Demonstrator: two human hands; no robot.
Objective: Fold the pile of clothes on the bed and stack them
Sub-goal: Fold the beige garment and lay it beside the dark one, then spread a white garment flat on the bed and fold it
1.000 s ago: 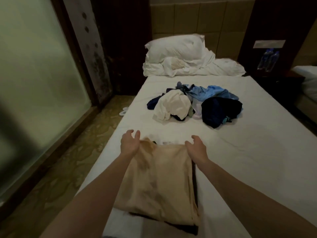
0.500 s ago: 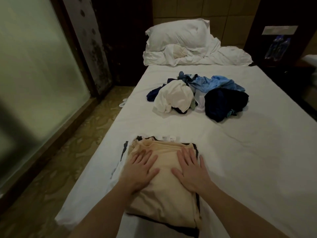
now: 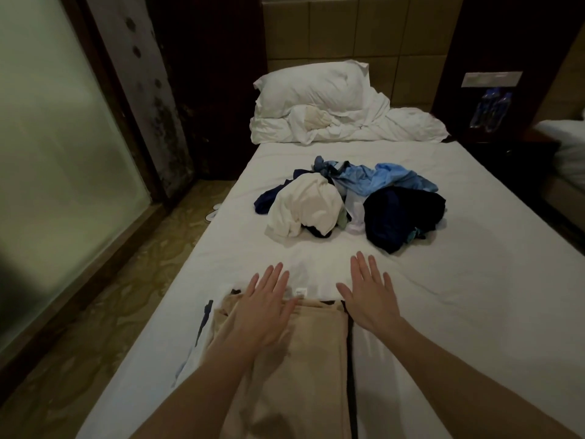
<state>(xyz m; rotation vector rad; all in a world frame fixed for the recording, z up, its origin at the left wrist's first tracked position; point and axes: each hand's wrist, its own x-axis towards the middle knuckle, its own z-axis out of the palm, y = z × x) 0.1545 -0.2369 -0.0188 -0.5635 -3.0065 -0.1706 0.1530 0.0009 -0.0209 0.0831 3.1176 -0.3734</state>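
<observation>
Both hands were spread flat, holding nothing: the left hand (image 3: 264, 307) over the folded tan garment (image 3: 304, 359) topping the stack, the right hand (image 3: 368, 296) beside it, likely reaching toward the unfolded pile (image 3: 351, 202) mid-bed (image 3: 474, 312).

Matt white cotton-like bed sheet (image 3: 443, 280), soft beige folded cloth (image 3: 304, 359), frosted glass panel (image 3: 57, 153).

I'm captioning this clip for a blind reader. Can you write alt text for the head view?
Two open hands reach forward over a white bed: the left hand above a folded beige garment topping a small stack, the right hand just past its right edge. Further up lies an unfolded pile of clothes in white, blue and navy, with a pillow at the headboard.
</observation>
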